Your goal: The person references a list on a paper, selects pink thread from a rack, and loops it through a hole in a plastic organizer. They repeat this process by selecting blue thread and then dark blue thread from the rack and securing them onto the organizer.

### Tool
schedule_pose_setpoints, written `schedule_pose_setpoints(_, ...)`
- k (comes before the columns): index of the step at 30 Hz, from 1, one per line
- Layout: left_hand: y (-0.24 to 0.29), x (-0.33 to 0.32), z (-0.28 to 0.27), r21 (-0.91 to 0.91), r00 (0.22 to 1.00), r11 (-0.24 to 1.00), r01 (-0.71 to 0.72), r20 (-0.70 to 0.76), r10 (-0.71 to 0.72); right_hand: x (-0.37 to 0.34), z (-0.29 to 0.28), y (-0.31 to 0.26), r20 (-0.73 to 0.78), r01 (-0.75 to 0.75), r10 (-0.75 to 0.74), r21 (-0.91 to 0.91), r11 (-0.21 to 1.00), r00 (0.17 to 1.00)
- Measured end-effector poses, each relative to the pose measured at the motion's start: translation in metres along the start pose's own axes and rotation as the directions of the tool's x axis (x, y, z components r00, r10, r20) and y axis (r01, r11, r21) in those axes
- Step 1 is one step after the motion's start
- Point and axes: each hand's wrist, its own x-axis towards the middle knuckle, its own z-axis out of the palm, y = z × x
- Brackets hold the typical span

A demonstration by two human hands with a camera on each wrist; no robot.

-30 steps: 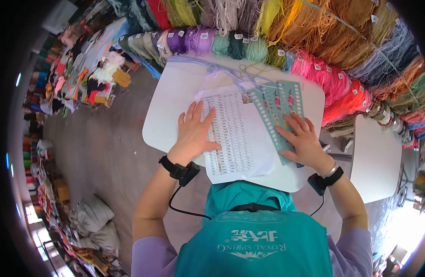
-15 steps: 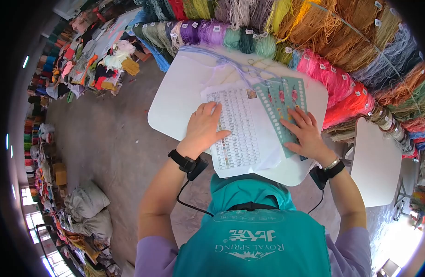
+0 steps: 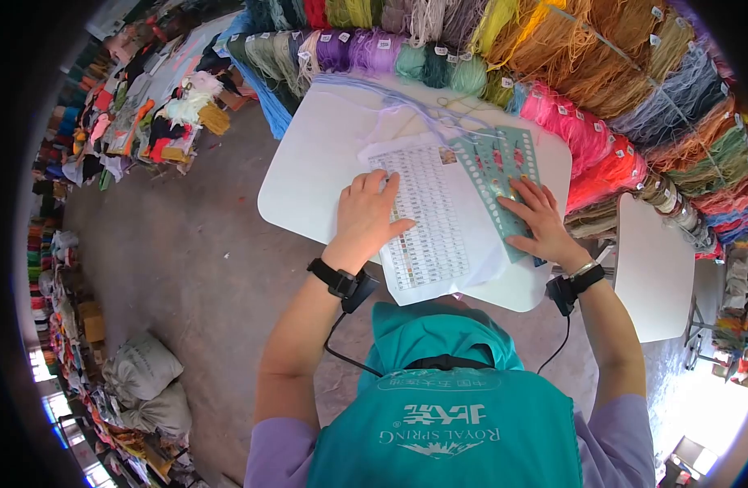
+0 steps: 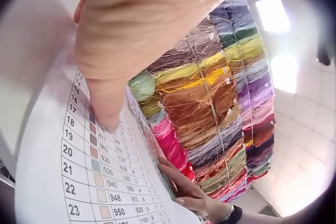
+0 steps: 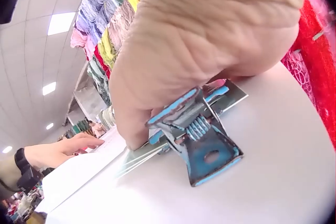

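Now both hands rest unclenched, gripping nothing: left hand [image 3: 366, 213] on the printed colour chart [image 3: 429, 224], right hand [image 3: 546, 226] on the green punched cards [image 3: 481, 167] alongside. Looks like code-checking; next probably calls for matching a row.

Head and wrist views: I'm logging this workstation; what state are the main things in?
White printed paper chart: face up
Green hole-edged cards: fanned, clipped together
Blue metal spring clip: closed on the cards
Pale lilac yarn strands: loose on the white tabletop
Bright pink yarn hanks: bundled, tagged
Left hand: thumb extended, resting on the chart
Right hand: resting over the cards
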Motion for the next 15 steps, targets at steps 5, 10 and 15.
schedule_pose_setpoints(5, 0.003, 0.005, -0.009, 0.010, 0.998, 1.000, 0.030, 0.055, -0.030, 0.000, 0.003, 0.002, -0.002, 0.023, -0.023, -0.050, 0.998, 1.000)
schedule_pose_setpoints(10, 0.012, 0.015, -0.019, 0.031, 0.990, 0.998, 0.055, 0.129, -0.058, -0.002, 0.001, 0.006, -0.003, 0.062, -0.063, -0.078, 0.995, 0.998)
schedule_pose_setpoints(15, 0.020, 0.017, -0.021, 0.016, 0.986, 0.996, 0.089, 0.143, -0.090, -0.003, -0.022, 0.007, -0.020, 0.126, -0.126, -0.013, 0.992, 0.992)
